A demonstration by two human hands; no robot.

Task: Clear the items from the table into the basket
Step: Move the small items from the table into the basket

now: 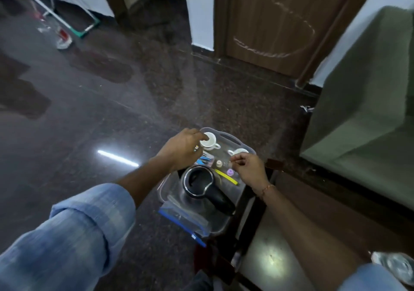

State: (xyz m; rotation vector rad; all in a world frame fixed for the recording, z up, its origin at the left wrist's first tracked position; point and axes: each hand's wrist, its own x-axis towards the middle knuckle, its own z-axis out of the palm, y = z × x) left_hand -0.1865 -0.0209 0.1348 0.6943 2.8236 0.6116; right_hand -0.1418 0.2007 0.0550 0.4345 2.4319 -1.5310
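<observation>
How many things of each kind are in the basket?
White cups: 2
Black handled device: 1
Yellow stick: 1
Purple ring: 1
Zip bag: 1
Small pale cap: 1
Total: 7, not counting the blurry blue bits under the left hand.

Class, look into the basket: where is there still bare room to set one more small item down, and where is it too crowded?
In the basket, bare floor shows between the two white cups, under the far handle slot. The middle is crowded with small bits around the yellow stick; the black controller and zip bag fill the near end.
</observation>
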